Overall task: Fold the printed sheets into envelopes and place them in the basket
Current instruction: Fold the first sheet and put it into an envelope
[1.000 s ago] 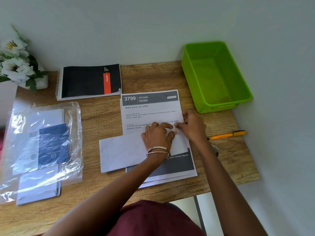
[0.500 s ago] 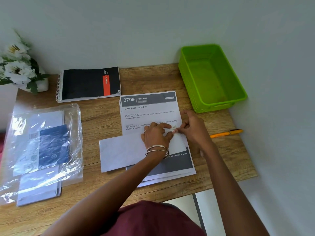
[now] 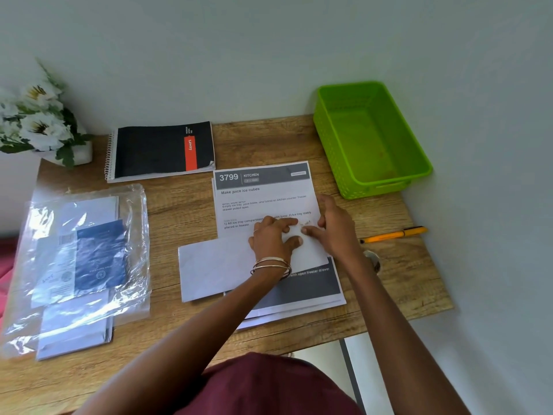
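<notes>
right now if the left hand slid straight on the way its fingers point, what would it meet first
The left hand points right across the white envelope; almost at once it would meet the right hand, whose fingertips already sit close.

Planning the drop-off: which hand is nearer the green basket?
Right. The right hand rests on the white envelope, just below the green basket's near corner. The left hand presses the same envelope farther left.

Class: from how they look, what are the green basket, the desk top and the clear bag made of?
Basket: likely moulded plastic, with a glossy rim and perforated walls. Desk: wood or wood-look laminate, matt with printed-looking grain. Bag: thin clear plastic film, crinkled and glaring.
</notes>
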The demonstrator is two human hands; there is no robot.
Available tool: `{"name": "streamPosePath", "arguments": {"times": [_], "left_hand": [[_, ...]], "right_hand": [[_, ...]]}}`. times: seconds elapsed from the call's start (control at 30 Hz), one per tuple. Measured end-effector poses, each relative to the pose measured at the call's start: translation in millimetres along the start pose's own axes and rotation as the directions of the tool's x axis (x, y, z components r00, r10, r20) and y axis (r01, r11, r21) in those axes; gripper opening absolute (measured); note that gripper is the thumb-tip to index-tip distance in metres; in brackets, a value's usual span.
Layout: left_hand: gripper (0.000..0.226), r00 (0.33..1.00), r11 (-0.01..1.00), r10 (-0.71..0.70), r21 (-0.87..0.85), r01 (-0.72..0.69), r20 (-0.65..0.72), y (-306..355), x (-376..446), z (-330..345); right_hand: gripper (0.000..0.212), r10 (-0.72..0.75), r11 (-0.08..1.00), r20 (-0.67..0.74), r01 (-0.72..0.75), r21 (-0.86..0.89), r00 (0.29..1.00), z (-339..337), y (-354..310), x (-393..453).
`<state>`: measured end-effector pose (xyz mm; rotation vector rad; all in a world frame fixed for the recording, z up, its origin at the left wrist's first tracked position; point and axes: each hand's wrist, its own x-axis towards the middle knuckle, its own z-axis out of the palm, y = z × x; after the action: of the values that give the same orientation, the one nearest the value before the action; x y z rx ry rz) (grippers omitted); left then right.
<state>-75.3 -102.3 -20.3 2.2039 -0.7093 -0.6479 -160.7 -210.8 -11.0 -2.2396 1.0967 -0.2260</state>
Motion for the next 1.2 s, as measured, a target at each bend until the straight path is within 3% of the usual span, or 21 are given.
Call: {"name": "streamPosePath", "arguments": {"times": [0.1,0.2,0.33,0.5,0.77,0.87,0.97,1.03,1.1,1.13,1.2], "left_hand": [[0.038,1.000,1.000,-0.001,-0.001,0.001,-0.018,0,0,1],[0.038,1.000,1.000,0.010,0.005,-0.010,-0.024,-1,-2,2],[0.038,0.998,0.999,0.039,0.016,-0.038,-0.045,-2,-5,3],[0.034,0.997,0.996,0.065,0.060,-0.062,-0.035,-4,-6,4],[0.035,0.997,0.992,0.075,0.106,-0.072,-0.023,-3,-7,4],[0.038,0.997,0.994,0.072,0.081,-0.074,0.018,-3,-6,0],[0.042,0.992,0.992,0.115,-0.064,-0.112,0.043,-5,-9,-17],[0.039,0.984,0.980,0.178,-0.090,-0.177,-0.003,-10,-15,-36],[0.035,0.969,0.974,0.226,0.006,-0.227,-0.100,-21,-24,-53],[0.034,0.966,0.976,0.211,0.079,-0.201,-0.152,-28,-28,-60],[0.041,0.971,0.976,0.071,0.215,-0.021,-0.230,-38,-38,-74]], "right_hand": [[0.078,-0.056,0.997,0.056,0.053,0.048,0.997,-9,2,-3],[0.081,-0.013,0.991,0.113,-0.002,0.135,0.994,-16,1,-2],[0.067,0.116,0.974,0.021,-0.118,0.194,0.993,-13,-6,5],[0.064,0.072,0.981,-0.032,-0.065,0.185,0.997,-6,-3,0],[0.078,-0.061,0.995,0.043,0.057,0.080,0.997,-14,-3,-16],[0.085,-0.046,0.995,0.079,0.039,0.087,0.996,-20,-5,-19],[0.070,0.019,0.985,0.010,-0.021,0.172,1.000,-21,-6,-29],[0.056,0.060,0.981,-0.062,-0.047,0.188,0.996,-17,-6,-39],[0.053,0.076,0.988,-0.089,-0.063,0.144,0.993,-8,-5,-50],[0.055,0.080,0.991,-0.091,-0.070,0.112,0.993,-3,-4,-54],[0.062,0.085,0.996,-0.101,-0.082,0.035,0.991,6,-1,-59]]}}
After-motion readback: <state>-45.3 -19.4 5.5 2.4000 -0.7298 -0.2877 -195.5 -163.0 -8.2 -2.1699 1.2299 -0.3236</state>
